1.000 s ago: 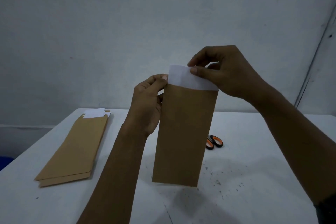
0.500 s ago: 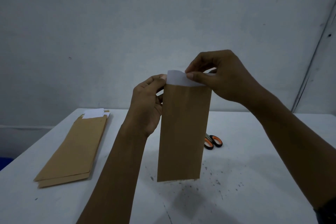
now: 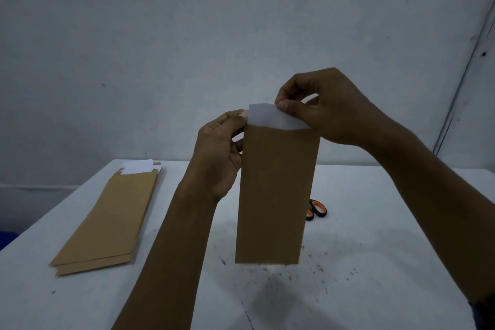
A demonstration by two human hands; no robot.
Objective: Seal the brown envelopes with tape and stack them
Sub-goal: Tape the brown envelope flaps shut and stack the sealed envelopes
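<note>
A long brown envelope hangs upright in the air above the white table. My left hand grips its upper left edge. A white strip stands up along the envelope's top. My right hand pinches that strip's right end between thumb and forefinger. A stack of brown envelopes lies flat at the table's left, with white pieces at its far end.
Scissors with orange and black handles lie on the table behind the held envelope, partly hidden by it. Dark specks mark the table under the envelope. A pale wall rises close behind the table's far edge.
The held envelope has shifted slightly to the right and turned a little. My right hand's pinch has stayed at the white strip's right end; the stack has not moved.
</note>
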